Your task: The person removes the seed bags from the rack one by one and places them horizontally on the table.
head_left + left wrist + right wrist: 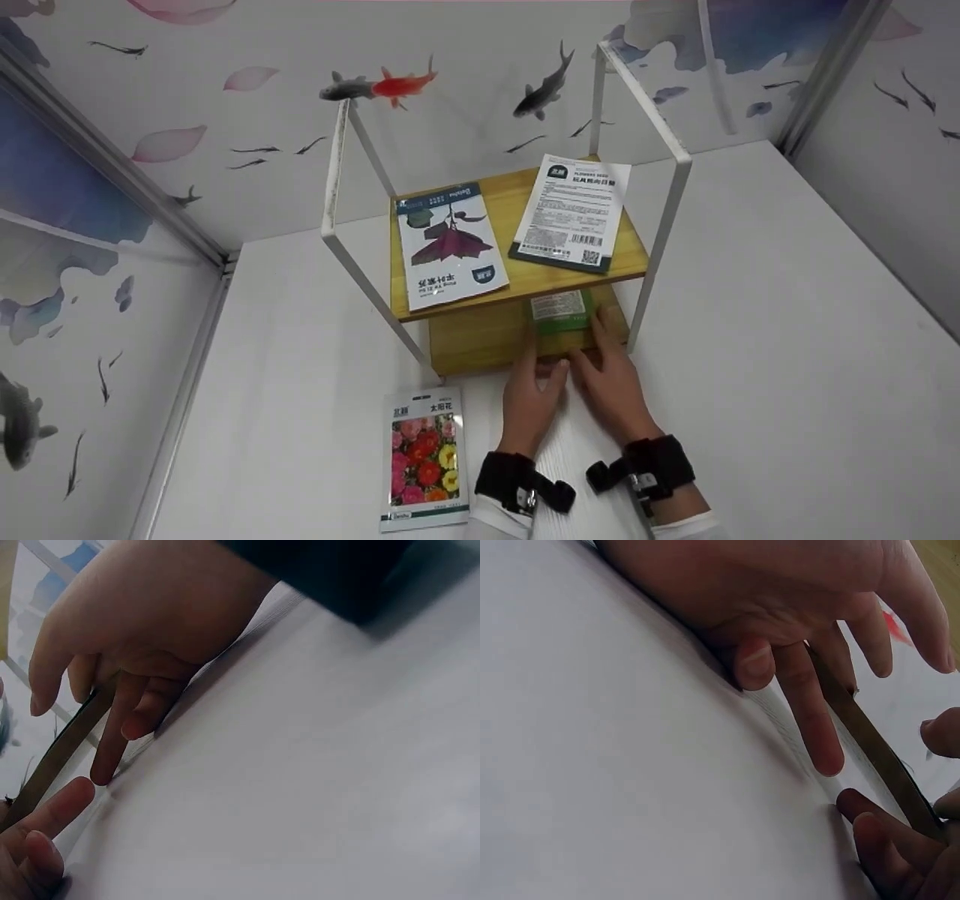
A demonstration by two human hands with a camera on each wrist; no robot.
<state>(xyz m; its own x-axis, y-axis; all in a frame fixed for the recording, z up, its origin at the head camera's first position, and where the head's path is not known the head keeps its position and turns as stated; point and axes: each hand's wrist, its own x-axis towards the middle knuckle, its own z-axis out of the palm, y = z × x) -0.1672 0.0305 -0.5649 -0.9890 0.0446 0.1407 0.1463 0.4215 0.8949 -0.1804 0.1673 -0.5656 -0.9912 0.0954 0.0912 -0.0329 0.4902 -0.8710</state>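
A green and white seed packet (561, 312) lies on the lower wooden shelf (472, 341), partly hidden under the upper board. My left hand (529, 394) reaches to its left side, with the index finger extended beside the packet. On the other side, my right hand (615, 382) has its fingers stretched along the packet's right edge. Both thumbs point inward near the shelf's front edge. In the wrist views, fingers of the left hand (150, 622) and right hand (795, 600) lie above and below the board edge (877, 750); contact with the packet is hard to tell.
On the upper shelf (517, 281) lie a purple-leaf seed packet (454, 244) and a white text-covered packet (574, 214). White metal frames (664, 217) rise at both ends. A flower seed packet (424, 457) lies on the white table left of my forearms.
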